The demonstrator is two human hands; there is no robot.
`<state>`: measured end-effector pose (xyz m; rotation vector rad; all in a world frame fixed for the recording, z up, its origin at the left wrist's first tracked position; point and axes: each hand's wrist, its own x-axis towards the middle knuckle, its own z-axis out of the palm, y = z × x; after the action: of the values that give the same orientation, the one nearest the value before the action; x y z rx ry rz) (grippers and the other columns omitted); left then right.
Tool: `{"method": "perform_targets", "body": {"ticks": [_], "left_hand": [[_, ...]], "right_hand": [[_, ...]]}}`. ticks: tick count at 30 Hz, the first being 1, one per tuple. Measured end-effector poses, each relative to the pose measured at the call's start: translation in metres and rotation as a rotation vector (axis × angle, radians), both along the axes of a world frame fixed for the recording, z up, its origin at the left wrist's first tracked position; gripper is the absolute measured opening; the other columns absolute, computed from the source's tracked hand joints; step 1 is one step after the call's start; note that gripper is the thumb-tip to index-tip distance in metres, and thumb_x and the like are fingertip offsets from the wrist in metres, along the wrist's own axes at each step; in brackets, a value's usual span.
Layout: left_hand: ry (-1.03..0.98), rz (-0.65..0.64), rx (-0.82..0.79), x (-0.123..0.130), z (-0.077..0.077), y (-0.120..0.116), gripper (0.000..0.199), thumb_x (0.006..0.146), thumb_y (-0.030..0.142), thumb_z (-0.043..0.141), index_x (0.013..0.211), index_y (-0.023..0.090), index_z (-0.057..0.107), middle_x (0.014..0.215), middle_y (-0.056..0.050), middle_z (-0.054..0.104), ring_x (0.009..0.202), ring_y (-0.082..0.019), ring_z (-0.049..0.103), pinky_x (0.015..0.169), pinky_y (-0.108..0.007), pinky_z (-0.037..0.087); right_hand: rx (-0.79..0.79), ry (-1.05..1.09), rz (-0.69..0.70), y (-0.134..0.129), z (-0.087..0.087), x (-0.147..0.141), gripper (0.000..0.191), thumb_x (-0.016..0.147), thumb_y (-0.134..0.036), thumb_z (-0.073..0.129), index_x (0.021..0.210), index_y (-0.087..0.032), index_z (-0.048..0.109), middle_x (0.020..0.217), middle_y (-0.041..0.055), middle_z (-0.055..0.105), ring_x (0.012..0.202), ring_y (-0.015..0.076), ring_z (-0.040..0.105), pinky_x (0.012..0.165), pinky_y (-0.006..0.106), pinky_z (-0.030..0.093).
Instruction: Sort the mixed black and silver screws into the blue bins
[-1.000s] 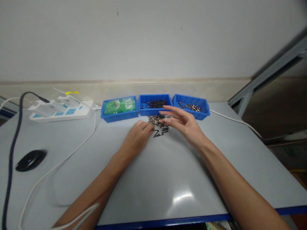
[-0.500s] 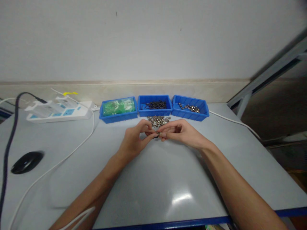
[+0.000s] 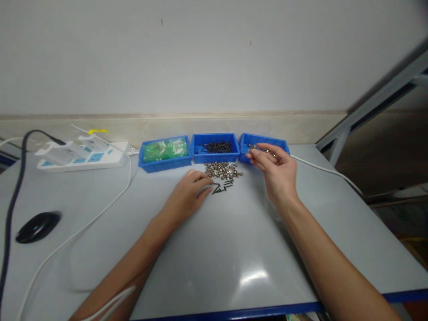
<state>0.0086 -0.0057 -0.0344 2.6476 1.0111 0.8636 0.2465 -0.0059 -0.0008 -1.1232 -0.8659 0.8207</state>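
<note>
My left hand (image 3: 194, 189) rests on the table beside several black screws (image 3: 221, 187), its fingers bent and their tips near the screw ends. Whether it grips one is unclear. Just behind the screws lies a pile of shiny metal pieces (image 3: 221, 170). My right hand (image 3: 277, 167) is over the front of the right blue bin (image 3: 245, 154), thumb and fingertips pinched together; what they hold, if anything, is too small to name. Metal pieces in that bin are partly hidden by the hand. The middle blue bin (image 3: 216, 157) holds dark screws.
The left blue bin (image 3: 165, 165) holds green and clear plastic bags. A white power strip (image 3: 83, 166) with plugs stands at the back left. A black mouse (image 3: 38, 227) and a white cable (image 3: 83, 226) lie on the left. The wall is behind the bins.
My right hand has moved right and back, from beside my left hand to the right bin. My left hand has shifted slightly left. The black screws on the table now show.
</note>
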Motion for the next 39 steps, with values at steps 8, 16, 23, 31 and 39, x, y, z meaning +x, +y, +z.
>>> {"method": "perform_targets", "body": {"ticks": [8,16,23,31,39], "left_hand": [[0.025,0.111,-0.078,0.006,0.001,-0.003,0.007,0.094,0.013,0.058,0.089,0.018,0.061,0.090,-0.005,0.068,0.087,-0.022,0.062,0.083,-0.037,0.053],[-0.357,0.136,-0.093,0.011,0.019,-0.012,0.013,0.087,0.010,0.067,0.095,0.019,0.061,0.083,0.002,0.069,0.071,-0.011,0.067,0.071,-0.021,0.054],[-0.353,0.091,-0.112,0.013,0.018,-0.016,0.013,0.086,0.012,0.069,0.093,0.019,0.061,0.081,0.002,0.070,0.072,-0.011,0.069,0.071,-0.021,0.056],[-0.327,0.040,-0.143,0.011,0.024,-0.017,0.013,0.086,0.015,0.072,0.095,0.019,0.062,0.084,0.001,0.072,0.072,-0.012,0.068,0.070,-0.022,0.055],[0.062,-0.007,-0.156,0.004,0.011,-0.010,0.011,0.089,0.021,0.068,0.097,0.017,0.063,0.095,-0.008,0.067,0.090,-0.024,0.063,0.081,-0.038,0.054]], "right_hand": [[-0.084,-0.051,0.087,-0.002,0.004,0.003,0.029,0.078,-0.028,0.076,0.105,-0.022,0.069,0.087,0.0036,0.078,0.074,0.0173,0.075,0.077,0.034,0.060],[-0.247,-0.252,0.724,-0.013,0.005,-0.011,0.034,0.077,-0.033,0.081,0.106,-0.017,0.075,0.076,0.0045,0.077,0.073,0.0184,0.074,0.074,0.032,0.059],[-0.315,-0.088,0.831,-0.016,0.002,-0.018,0.027,0.074,-0.033,0.085,0.096,-0.018,0.079,0.078,0.0058,0.079,0.075,0.0176,0.075,0.078,0.032,0.059],[-0.341,-0.163,0.807,-0.015,0.000,-0.013,0.018,0.075,-0.031,0.083,0.088,-0.018,0.080,0.074,0.0052,0.078,0.071,0.0162,0.073,0.074,0.030,0.059],[-0.113,-0.088,0.556,-0.013,-0.001,-0.019,0.047,0.075,-0.028,0.083,0.122,-0.026,0.073,0.133,0.0062,0.070,0.117,0.0250,0.069,0.105,0.043,0.054]]}}
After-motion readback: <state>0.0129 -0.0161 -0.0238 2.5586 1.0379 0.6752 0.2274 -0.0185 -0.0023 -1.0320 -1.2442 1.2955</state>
